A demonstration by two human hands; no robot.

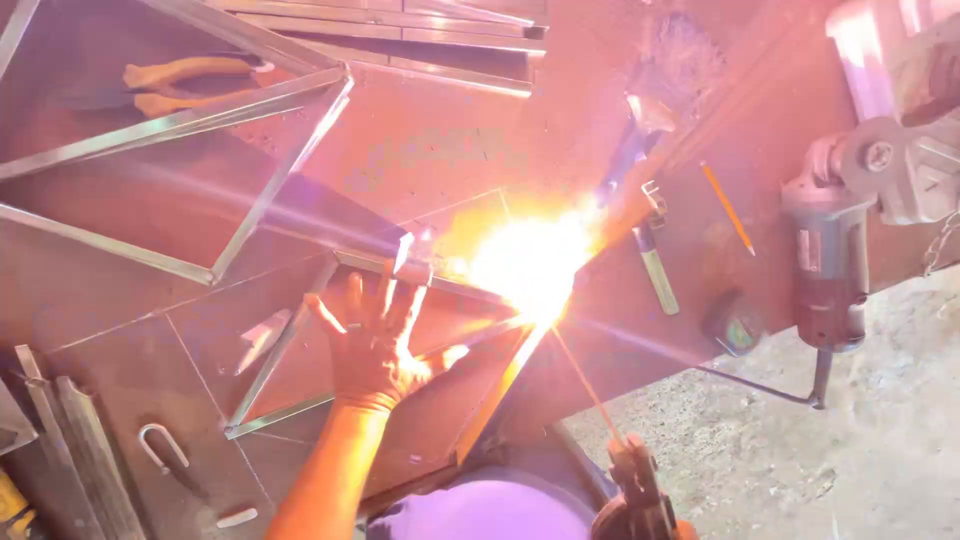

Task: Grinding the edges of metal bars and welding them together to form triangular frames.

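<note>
A: Why is the left hand spread flat, fingers apart?
B: It presses the frame down on the table, holding the bars steady beside the arc

A: And the right?
B: Its grip is hidden; only the holder shows, its rod angled up into the joint, clear of the grinder

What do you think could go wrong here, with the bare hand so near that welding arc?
The left hand lies bare on the metal frame, close beside the bright arc; sparks or heat in the frame could burn it. The electrode holder sits at the picture's lower edge, so a slip of the rod could spoil the joint. The glare hides the seam.
</note>
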